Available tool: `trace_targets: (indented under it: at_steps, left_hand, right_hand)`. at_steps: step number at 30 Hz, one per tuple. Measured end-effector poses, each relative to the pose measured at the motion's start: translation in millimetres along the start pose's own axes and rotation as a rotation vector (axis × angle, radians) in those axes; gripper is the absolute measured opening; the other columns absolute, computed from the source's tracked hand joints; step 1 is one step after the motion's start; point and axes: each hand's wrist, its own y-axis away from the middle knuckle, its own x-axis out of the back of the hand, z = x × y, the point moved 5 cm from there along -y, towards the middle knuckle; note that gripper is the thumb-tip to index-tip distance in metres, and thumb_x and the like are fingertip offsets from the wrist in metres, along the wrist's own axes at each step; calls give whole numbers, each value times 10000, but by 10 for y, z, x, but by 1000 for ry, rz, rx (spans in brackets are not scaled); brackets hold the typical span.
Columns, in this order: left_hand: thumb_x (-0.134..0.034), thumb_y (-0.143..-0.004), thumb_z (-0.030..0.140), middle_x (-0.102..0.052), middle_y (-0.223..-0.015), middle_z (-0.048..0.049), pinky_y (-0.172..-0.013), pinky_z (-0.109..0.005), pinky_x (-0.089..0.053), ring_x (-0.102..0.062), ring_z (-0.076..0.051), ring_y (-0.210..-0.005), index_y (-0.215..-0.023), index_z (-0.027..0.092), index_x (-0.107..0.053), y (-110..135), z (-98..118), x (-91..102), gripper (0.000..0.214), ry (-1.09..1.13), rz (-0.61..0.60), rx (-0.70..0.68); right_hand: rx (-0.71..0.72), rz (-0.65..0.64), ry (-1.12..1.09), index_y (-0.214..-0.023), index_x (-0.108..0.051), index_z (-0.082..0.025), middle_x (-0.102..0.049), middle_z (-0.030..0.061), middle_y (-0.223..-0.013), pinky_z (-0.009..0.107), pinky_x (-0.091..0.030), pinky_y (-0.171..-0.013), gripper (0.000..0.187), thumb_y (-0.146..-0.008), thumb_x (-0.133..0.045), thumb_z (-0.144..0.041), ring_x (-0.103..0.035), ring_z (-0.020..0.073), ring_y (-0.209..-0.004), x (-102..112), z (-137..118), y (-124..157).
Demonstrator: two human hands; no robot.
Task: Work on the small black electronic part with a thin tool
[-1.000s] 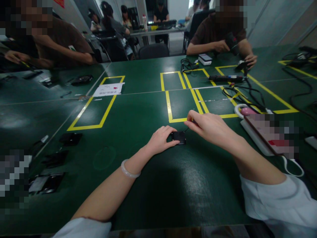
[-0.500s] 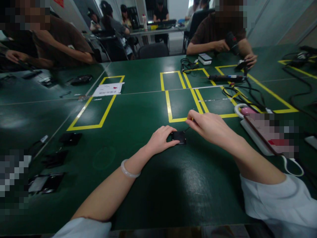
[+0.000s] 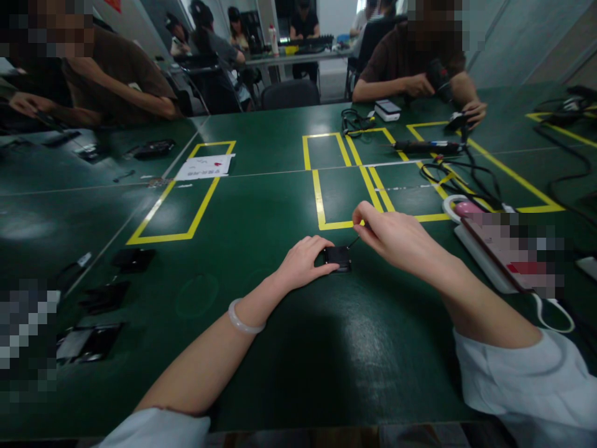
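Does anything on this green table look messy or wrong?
The black cable looks untidy, looping loosely across the yellow tape at the right. No spill shows. The black block in the left hand shows no clear damage, though it is small and partly covered.

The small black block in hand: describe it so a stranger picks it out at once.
On the green table, look for the left hand with a pale bracelet at its wrist. In its grasp is the small black block. Unlike the black parts lying at the picture's left, it is held, and a thin dark tool from the right hand points at its corner.
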Motion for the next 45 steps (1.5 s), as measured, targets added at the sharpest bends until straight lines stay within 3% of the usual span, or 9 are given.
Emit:
trace_targets:
  at_steps: [4, 9, 16, 22, 28, 33, 39, 45]
  left_hand:
    - [-575, -879, 498, -615, -1080, -57, -865, -375, -463, -564, -235, -990, -1119, 217, -554, 2, 0, -5, 370, -8, 3, -4]
    - [-579, -873, 503, -617, -1072, -56, -861, -379, -463, -565, -238, -988, -1116, 218, -554, -2, -7, -19, 376, -12, 6, -7]
    - [-585, -870, 500, -616, -1077, -59, -860, -376, -465, -566, -237, -985, -1122, 215, -559, 5, -19, -18, 381, -8, 13, -9]
    - [-571, -878, 504, -619, -1072, -58, -850, -373, -467, -569, -236, -983, -1119, 216, -554, 1, -6, -11, 376, -6, 2, -4]
    - [-577, -876, 501, -617, -1071, -58, -860, -374, -464, -568, -235, -985, -1115, 215, -559, 5, -4, -8, 373, -10, 8, -5]
    - [-575, -880, 493, -616, -1069, -60, -856, -367, -463, -566, -232, -983, -1114, 203, -558, 4, 6, -2, 373, -8, 8, -14]
    - [-567, -879, 515, -612, -1083, -64, -864, -372, -463, -564, -239, -993, -1117, 209, -556, -2, -2, -7, 388, -28, 5, -10]
    - [-564, -882, 512, -609, -1079, -63, -855, -370, -463, -561, -237, -987, -1124, 207, -549, 5, -7, -18, 390, -34, 2, -14]
  right_hand:
    - [6, 18, -41, -1101, -464, -201, -676, 35, -808, 267, -245, -527, 228, -931, -352, -302, -601, 187, -656, 21, -20, 16]
    - [-18, -5, 24, -994, -513, -215, -664, 36, -733, 272, -229, -527, 273, -957, -328, -411, -601, 197, -636, 2, 2, -10]
    - [14, 15, -34, -1092, -477, -207, -687, 39, -820, 267, -241, -527, 225, -934, -351, -304, -599, 179, -652, 15, -14, 5]
    - [-18, -1, 50, -996, -523, -216, -672, 37, -732, 273, -218, -525, 279, -961, -321, -405, -606, 199, -634, 3, 2, -4]
    - [13, 4, -37, -1118, -475, -201, -690, 38, -824, 270, -243, -533, 244, -931, -352, -300, -609, 188, -666, 25, -21, 7]
    - [-6, 1, 28, -994, -531, -214, -671, 31, -730, 273, -227, -534, 269, -957, -329, -388, -602, 194, -638, 15, -9, 0]
    - [36, 9, -26, -1103, -489, -205, -684, 27, -797, 266, -240, -531, 234, -942, -358, -313, -601, 182, -650, 1, -2, -2]
    - [-12, 1, 0, -1006, -526, -214, -669, 28, -730, 268, -239, -535, 272, -960, -337, -404, -596, 191, -637, 10, -8, -4]
